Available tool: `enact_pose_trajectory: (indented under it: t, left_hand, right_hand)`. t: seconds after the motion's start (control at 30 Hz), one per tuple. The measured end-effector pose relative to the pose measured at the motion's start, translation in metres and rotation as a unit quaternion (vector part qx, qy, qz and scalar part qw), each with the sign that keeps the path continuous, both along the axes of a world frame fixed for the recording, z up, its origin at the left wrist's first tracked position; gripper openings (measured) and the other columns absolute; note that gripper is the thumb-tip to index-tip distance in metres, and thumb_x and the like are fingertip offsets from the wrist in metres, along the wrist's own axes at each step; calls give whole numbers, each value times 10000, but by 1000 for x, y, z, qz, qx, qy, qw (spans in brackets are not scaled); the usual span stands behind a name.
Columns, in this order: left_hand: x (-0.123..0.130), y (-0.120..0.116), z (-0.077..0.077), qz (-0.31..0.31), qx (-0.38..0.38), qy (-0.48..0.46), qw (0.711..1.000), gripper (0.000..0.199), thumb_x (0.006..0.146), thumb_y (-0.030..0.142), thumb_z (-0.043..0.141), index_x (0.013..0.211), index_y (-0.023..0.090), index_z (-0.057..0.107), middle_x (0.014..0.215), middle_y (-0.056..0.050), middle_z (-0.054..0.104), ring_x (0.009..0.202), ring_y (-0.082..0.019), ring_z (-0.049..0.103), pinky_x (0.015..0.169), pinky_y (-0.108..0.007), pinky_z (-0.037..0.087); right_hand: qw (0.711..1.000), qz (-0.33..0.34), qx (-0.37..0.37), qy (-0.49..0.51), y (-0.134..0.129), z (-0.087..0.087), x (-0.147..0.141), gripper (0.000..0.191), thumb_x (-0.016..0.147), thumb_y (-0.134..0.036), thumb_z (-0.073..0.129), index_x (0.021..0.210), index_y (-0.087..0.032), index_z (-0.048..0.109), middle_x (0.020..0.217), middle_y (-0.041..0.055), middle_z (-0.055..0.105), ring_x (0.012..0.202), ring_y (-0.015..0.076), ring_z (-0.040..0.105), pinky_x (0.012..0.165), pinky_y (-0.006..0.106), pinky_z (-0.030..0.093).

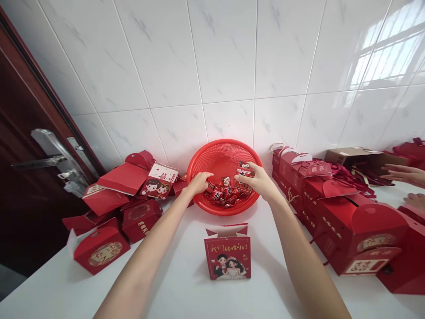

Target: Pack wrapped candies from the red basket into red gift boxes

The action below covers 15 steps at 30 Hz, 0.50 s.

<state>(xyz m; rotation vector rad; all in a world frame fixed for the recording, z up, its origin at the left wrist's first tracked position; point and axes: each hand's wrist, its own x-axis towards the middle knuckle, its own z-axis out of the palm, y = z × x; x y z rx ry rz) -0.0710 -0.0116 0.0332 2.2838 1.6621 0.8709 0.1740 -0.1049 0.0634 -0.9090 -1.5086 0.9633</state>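
A red mesh basket (224, 145) stands against the tiled wall with red-wrapped candies (227, 195) in its bottom. My left hand (200, 182) reaches over its left rim, fingers bent down at the candies; whether it grips one is hidden. Over the right side of the basket, my right hand (260, 180) is closed on red candy packets (244, 173), held between thumb and fingers. Between my forearms, in front of the basket, an upright red box (229, 259) with a cartoon couple on it stands with its top open.
Red boxes (106, 252) are heaped at the left by a dark door (26, 133). Rows of closed red boxes (348, 226) stand at the right. Behind them are a brown carton (352, 153) and red ribbons. Another person's hands (407, 175) show at the right edge.
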Motion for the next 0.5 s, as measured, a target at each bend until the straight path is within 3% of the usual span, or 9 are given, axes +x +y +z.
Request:
enact_pose_trajectory:
  t: [0.13, 0.27, 0.4, 0.5]
  left_hand:
    - [2, 4, -6, 2, -15, 50, 999, 363, 594, 18, 602, 825, 224, 792, 991, -91, 795, 1041, -303, 713, 971, -389, 522]
    - [3, 2, -6, 1, -12, 44, 999, 155, 660, 114, 646, 626, 236, 735, 822, -70, 789, 932, -289, 731, 904, -358, 533]
    - [4, -12, -1, -7, 14, -17, 1000, 235, 844, 258, 553, 882, 200, 778, 1013, -84, 793, 1006, -254, 720, 920, -335, 537]
    - [8, -35, 5, -45, 33, -161, 985, 378, 890, 435, 551, 1059, 155, 740, 1118, -106, 770, 1048, -250, 707, 948, -356, 541]
  right_hand:
    - [1000, 17, -10, 6, -2, 1, -1, 376, 672, -374, 796, 933, -183, 604, 925, 47, 705, 803, 183, 678, 685, 295, 538]
    - [1000, 12, -18, -2, -3, 3, 1, 384, 681, -371, 801, 967, -193, 616, 896, 44, 727, 797, 196, 689, 698, 316, 557]
    - [998, 18, -47, 23, -6, 7, 3, 399, 701, -388, 786, 1015, -194, 633, 848, 40, 734, 757, 195, 689, 679, 311, 554]
    - [997, 34, -44, 45, -10, 13, 2, 372, 714, -409, 768, 993, -191, 654, 869, 38, 732, 761, 180, 681, 670, 279, 539]
